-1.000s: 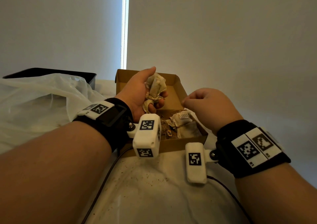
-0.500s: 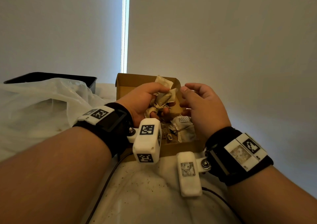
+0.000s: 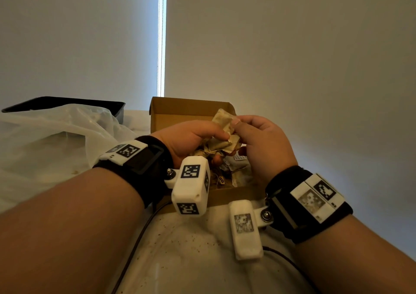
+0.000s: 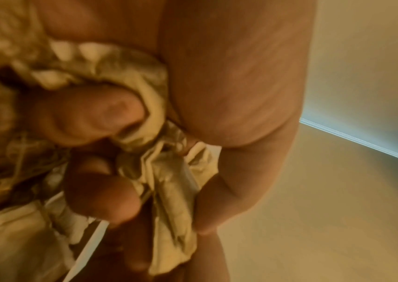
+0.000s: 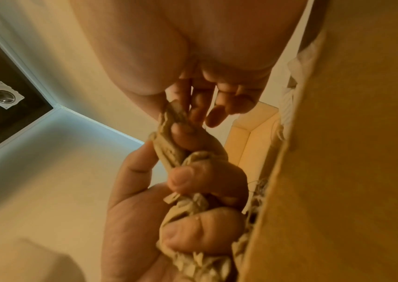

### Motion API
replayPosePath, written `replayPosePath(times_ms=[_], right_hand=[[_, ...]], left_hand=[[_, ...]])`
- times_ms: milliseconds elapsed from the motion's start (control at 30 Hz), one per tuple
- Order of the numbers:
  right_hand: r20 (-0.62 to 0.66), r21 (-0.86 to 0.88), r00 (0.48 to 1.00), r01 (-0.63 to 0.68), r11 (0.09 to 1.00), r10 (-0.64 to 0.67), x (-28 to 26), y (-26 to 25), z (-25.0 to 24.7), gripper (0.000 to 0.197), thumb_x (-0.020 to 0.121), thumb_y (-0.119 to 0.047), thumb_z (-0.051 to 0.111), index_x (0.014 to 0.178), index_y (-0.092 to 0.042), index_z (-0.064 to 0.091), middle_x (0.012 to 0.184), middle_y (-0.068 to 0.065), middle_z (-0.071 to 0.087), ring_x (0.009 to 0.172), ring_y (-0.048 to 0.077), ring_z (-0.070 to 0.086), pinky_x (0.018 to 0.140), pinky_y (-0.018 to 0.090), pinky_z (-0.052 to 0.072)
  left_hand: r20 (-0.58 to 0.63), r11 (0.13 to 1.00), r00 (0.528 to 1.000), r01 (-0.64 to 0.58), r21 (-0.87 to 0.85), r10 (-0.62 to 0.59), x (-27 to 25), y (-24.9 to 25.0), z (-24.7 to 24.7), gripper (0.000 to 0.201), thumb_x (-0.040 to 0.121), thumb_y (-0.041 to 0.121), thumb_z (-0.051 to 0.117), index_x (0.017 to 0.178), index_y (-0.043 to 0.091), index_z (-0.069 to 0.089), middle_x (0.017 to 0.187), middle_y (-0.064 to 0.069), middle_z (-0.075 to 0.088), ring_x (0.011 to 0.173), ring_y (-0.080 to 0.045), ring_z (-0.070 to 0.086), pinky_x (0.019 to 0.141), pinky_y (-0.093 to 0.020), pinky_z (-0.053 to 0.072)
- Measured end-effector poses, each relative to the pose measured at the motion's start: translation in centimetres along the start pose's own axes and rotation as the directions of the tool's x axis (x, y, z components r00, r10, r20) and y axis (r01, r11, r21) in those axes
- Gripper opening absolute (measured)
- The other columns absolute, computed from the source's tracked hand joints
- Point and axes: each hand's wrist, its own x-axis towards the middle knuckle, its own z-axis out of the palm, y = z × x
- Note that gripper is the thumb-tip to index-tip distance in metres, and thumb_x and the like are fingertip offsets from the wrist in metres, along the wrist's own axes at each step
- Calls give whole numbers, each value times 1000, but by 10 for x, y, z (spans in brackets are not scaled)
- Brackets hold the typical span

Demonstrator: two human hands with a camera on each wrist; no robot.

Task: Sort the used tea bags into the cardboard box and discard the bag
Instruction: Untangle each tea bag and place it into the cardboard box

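An open cardboard box (image 3: 180,110) stands on the white surface with several used tea bags (image 3: 238,172) lying inside. Above it my left hand (image 3: 191,136) grips a crumpled clump of used tea bags (image 3: 221,144), seen wedged between its curled fingers (image 4: 89,118) in the left wrist view. My right hand (image 3: 254,134) meets it from the right and pinches the top tea bag (image 3: 222,121) of the clump between thumb and fingertips (image 5: 188,103). The clump (image 5: 176,147) hangs between both hands beside the box wall (image 5: 338,171).
A crumpled clear plastic bag (image 3: 51,136) lies to the left, in front of a black tray (image 3: 67,103). The near white surface (image 3: 191,248) is speckled with tea crumbs, and dark cables (image 3: 135,246) run over it. A plain wall rises behind the box.
My right hand has moved left from beside the box to the clump and taken hold of its top tea bag. My left hand has lowered a little, still gripping the clump.
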Motion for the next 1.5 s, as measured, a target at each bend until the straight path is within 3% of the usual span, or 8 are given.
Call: replayPosePath(times_ms=[300,533,767,967,1133,1267,1367,1500], right_hand=[[-192,268,980,10,963,43,8,-5,-11,16,97,-12,54,89,-17,67,91,10,76,81,22,73,63,31,58],[-162,53,986,-18,998,26,11,2,-16,16,89,-11,61,101,-22,64,81,4,66,62,15,61,56,30,52],[-42,-22,999,25,999,-26,9,0,-14,13,89,-12,64,97,-22,65,81,4,67,62,16,62,59,31,52],[28,48,999,33,998,-34,8,0,-14,15,89,-9,61,97,-20,67,84,6,71,73,25,73,67,42,61],[140,48,989,34,998,-40,7,-1,-16,20,89,-5,62,104,-18,65,67,-1,67,55,12,63,51,28,49],[55,74,998,8,997,-12,12,2,-17,23,88,-23,70,109,-19,63,85,4,73,70,19,70,61,33,53],[37,121,997,-66,990,62,14,4,-16,59,72,-51,77,116,-19,55,103,5,73,87,20,74,69,37,57],[54,44,998,-32,999,29,11,5,-12,32,85,-24,76,108,-20,54,99,8,72,87,27,74,77,45,62]], left_hand=[[-193,999,981,-6,-41,-2,8,-3,-6,36,100,16,50,136,19,56,80,-14,68,49,-11,58,36,-16,44],[-334,991,934,-96,97,123,14,-5,-7,31,101,11,49,118,27,69,111,-12,62,60,-8,59,39,-15,41],[-249,996,966,-65,53,76,5,-3,3,32,95,31,60,112,5,66,71,-5,64,50,-7,55,37,-14,41],[-301,993,950,-56,101,84,3,-4,5,45,94,42,62,119,6,68,75,-4,65,53,-7,55,39,-15,42],[-231,966,958,-112,233,167,2,-3,6,25,99,29,56,103,8,67,55,7,65,44,-2,57,40,-14,44],[-293,953,935,-120,277,202,4,-5,3,19,99,27,56,105,13,67,69,7,68,51,-1,57,42,-15,43],[-387,983,904,-172,65,184,10,-6,-1,28,97,29,61,118,12,65,100,-7,64,65,-6,55,45,-14,40],[-380,980,906,-197,11,186,14,-6,1,24,97,28,60,115,13,66,95,-6,65,65,-8,53,43,-14,39]])
